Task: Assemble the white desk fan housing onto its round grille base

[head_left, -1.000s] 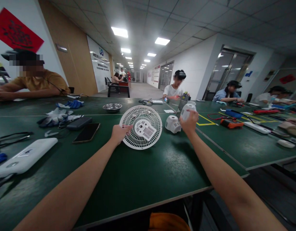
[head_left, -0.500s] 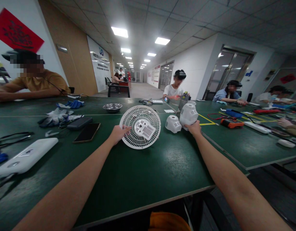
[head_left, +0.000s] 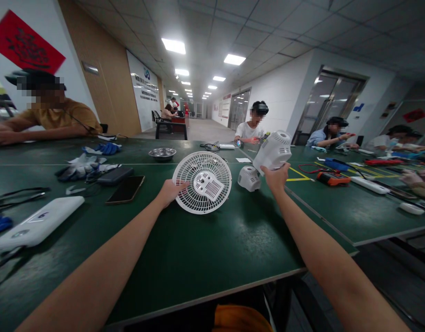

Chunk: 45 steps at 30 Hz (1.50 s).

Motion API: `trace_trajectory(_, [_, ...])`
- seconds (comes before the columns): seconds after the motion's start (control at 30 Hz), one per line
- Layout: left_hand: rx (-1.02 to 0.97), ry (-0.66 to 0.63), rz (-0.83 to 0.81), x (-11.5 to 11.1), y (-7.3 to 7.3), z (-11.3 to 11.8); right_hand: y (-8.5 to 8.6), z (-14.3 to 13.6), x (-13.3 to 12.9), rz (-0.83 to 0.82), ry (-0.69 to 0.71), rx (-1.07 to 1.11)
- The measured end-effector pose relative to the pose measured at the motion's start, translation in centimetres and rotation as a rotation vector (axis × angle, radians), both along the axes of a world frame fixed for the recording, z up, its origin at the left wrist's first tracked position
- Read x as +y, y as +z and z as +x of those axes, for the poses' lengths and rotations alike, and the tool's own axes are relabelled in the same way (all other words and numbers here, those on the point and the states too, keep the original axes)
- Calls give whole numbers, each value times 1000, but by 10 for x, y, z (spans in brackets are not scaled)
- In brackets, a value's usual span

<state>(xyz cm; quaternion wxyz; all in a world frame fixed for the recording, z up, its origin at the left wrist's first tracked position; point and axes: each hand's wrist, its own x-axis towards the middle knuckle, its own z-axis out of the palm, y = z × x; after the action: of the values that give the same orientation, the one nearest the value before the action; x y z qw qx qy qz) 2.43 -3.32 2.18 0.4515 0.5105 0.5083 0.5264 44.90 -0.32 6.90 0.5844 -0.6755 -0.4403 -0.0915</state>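
My left hand grips the left rim of a round white fan grille, thumb laid over its slats. A vented centre plate shows on the grille, which stands tilted toward me on the table. Over to the right, my right hand is closed around the lower end of a white vented plastic housing, held up off the table. A second white housing sits on the table just left of that hand. Behind the raised housing, a container is mostly hidden.
A metal bowl is behind the grille. On my left lie a phone, a white power bank and gloves. An orange multimeter lies right. Several people sit around the green table.
My right hand has lifted the white housing higher and tipped it to the right. The left hand and the grille have stayed in place.
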Motion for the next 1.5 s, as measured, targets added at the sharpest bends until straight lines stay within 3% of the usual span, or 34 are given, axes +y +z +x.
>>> trace_trajectory(0.17, [4, -11, -14, -2, 2, 0, -8, -26, -1, -107, 81, -58])
trace_trajectory(0.3, [11, -18, -3, -4, 3, 0, -19, -33, 1, -313, 142, -99])
trace_trajectory(0.4, [16, -28, 6, -3, 1, 0, -20, -32, 3, -339, 135, -112])
trace_trajectory(0.6, [8, 9, 15, 1, -2, 1, -10, -10, 3, -246, 57, -85])
trace_trajectory(0.87, [-13, 17, -3, -10, 10, 5, -3, 42, 3, -244, -66, 38])
trace_trajectory(1.1, [40, -8, 5, -5, 4, 2, -13, 47, 10, -330, -62, 11])
trace_trajectory(1.5, [41, -2, 34, 0, -2, -1, -16, 55, 12, -377, 24, -7])
